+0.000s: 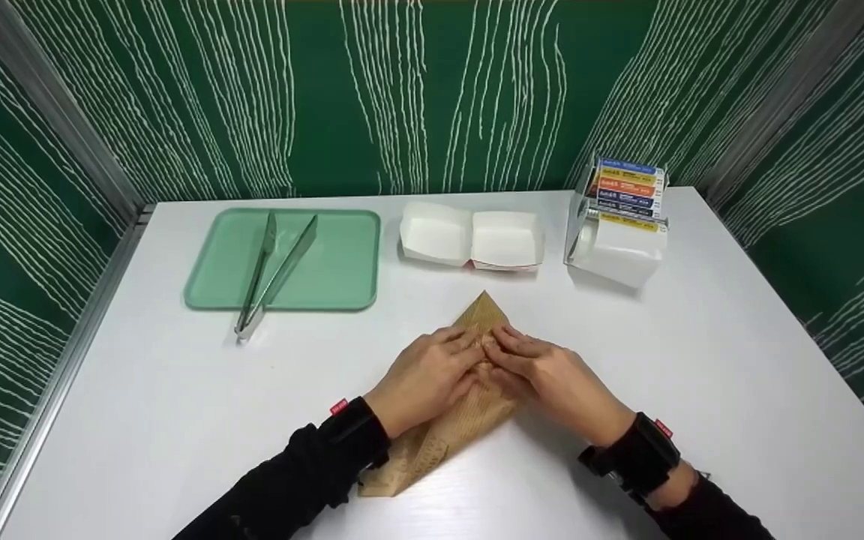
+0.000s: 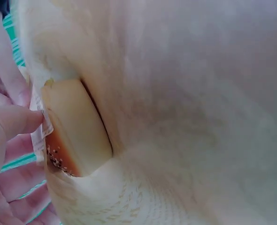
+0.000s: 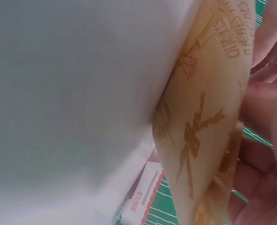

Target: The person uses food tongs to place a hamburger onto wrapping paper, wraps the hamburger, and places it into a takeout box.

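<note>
Brown printed wrapping paper [image 1: 477, 416] lies folded on the table, one corner pointing away from me. In the left wrist view a sesame-seed bun [image 2: 82, 126] shows inside the paper fold. My left hand [image 1: 428, 379] pinches the paper at its middle, the thumb [image 2: 16, 121] on the paper's edge beside the bun. Opposite it, my right hand [image 1: 552, 379] grips the same folded part, its fingertips close to the left ones. From the right wrist, the printed outer side of the paper [image 3: 199, 112] is in view, with the bun hidden behind it.
A green tray [image 1: 342, 262] with metal tongs [image 1: 274, 274] on it stands at the back left. An opened white burger carton [image 1: 507, 240] sits behind the paper. At the back right is a holder with several colourful boxes [image 1: 627, 187] above a white block [image 1: 619, 251].
</note>
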### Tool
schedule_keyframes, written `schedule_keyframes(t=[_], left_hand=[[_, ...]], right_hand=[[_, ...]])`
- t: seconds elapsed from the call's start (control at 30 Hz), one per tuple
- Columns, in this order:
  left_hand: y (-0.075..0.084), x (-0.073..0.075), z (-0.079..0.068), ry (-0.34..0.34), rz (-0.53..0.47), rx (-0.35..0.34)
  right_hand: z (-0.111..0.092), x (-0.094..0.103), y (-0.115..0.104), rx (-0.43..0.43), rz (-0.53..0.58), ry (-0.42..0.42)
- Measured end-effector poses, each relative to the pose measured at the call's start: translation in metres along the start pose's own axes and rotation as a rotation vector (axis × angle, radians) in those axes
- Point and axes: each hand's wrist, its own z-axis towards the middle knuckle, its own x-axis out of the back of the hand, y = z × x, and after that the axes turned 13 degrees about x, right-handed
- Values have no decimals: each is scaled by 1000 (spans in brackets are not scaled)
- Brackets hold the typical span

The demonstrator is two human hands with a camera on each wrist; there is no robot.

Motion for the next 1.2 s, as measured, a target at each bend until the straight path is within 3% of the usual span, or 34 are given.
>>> schedule_keyframes(t=[0.13,0.23,0.33,0.43,0.67,0.93,1.03,1.2], left_hand=[[-5,4,3,-28,-22,-10],[-14,11,10,-143,-154,13],[-26,17,23,-282,-348,97],[-41,18,42,-348,-488,201],[-70,-6,81,-404,-551,405],[-77,-32,99,-540,-899,578],[-74,-36,104,-540,-992,629],[-71,-43,108,-486,-1024,657]], right_hand=[[3,-2,1,-4,0,52],[6,-2,1,-14,-3,58],[7,1,1,-36,13,48],[9,4,1,-56,41,25],[11,6,1,-43,67,1],[13,7,0,-25,84,-29],[12,8,1,-15,81,-22],[10,8,2,8,78,-5]])
